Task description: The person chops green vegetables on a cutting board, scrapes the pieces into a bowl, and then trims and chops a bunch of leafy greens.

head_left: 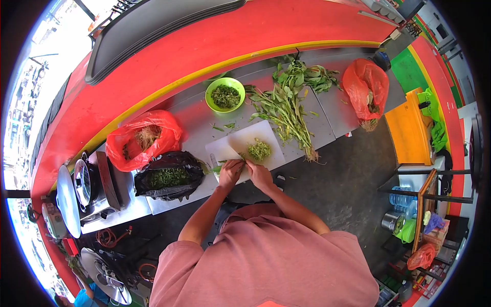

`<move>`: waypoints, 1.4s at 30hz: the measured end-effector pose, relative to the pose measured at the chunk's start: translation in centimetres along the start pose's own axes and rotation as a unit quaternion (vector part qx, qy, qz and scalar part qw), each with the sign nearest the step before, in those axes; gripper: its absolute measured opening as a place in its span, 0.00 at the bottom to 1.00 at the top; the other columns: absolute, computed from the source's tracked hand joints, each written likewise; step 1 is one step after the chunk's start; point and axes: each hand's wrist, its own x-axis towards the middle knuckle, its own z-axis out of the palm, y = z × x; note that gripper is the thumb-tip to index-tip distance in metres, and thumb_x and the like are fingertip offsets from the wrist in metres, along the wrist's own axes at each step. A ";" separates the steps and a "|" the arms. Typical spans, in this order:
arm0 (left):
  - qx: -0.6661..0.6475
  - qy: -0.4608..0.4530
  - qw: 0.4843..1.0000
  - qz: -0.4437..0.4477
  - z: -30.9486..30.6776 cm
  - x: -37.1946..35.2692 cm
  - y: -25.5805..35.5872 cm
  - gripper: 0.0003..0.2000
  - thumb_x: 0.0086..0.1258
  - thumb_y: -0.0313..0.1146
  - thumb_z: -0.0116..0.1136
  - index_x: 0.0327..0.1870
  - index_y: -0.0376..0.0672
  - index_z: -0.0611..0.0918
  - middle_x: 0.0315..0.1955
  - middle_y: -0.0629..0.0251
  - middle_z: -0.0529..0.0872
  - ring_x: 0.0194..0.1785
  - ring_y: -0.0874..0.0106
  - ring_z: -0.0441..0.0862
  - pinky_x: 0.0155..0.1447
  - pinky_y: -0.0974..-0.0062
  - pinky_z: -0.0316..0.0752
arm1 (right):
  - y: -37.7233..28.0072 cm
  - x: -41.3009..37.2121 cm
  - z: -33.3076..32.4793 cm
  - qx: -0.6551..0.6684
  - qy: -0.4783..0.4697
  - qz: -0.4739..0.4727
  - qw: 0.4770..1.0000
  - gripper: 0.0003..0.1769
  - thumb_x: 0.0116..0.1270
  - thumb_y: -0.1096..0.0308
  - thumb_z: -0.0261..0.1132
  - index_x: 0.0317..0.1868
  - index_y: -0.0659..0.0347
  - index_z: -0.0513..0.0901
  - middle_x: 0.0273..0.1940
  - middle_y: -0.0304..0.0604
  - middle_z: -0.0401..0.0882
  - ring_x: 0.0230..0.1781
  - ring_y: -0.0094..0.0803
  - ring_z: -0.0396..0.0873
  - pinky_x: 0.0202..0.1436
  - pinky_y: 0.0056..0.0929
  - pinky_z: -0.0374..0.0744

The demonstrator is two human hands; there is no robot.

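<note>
My left hand (231,171) is closed over the near side of a white cutting board (268,130), with green stems (217,168) showing beside it. My right hand (260,175) is closed just to its right, its fingertips close to the left hand. From the right hand a knife (235,148) points away across the board, its blade hard to make out against the white. A small heap of chopped green stems (259,149) lies on the board, right of the blade. The handle is hidden by the fingers.
Behind the board stands a green bowl (241,102) of chopped greens. Long leafy stalks (286,110) lie to the right, near a red plastic bag (365,82). Leftward are a black bag (194,174) with greens, another red bag (171,128) and a stove (105,199).
</note>
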 end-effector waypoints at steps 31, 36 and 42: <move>-0.027 -0.007 0.999 -0.029 0.1 -0.4 -0.2 0.15 0.55 0.23 0.69 0.46 0.39 0.87 0.47 0.60 0.88 0.52 0.58 0.84 0.59 0.62 0.79 | 0.7 0.5 1.4 0.009 -0.028 0.011 1.000 0.19 0.77 0.53 0.56 0.63 0.47 0.81 0.35 0.59 0.86 0.36 0.60 0.86 0.39 0.57 0.83; -0.034 0.005 0.998 -0.051 0.4 -0.6 -0.3 0.15 0.56 0.23 0.69 0.46 0.39 0.87 0.47 0.60 0.88 0.52 0.58 0.84 0.60 0.62 0.79 | 1.1 -0.9 0.4 0.047 -0.025 0.006 0.999 0.19 0.77 0.52 0.56 0.61 0.48 0.82 0.35 0.58 0.86 0.37 0.59 0.86 0.40 0.56 0.83; -0.033 -0.005 0.999 -0.033 0.1 -0.4 0.0 0.15 0.56 0.23 0.70 0.46 0.39 0.87 0.47 0.59 0.89 0.52 0.58 0.84 0.59 0.62 0.80 | 1.2 -1.5 0.9 0.008 -0.016 0.026 1.000 0.19 0.78 0.53 0.56 0.61 0.48 0.83 0.35 0.58 0.87 0.36 0.57 0.86 0.39 0.54 0.83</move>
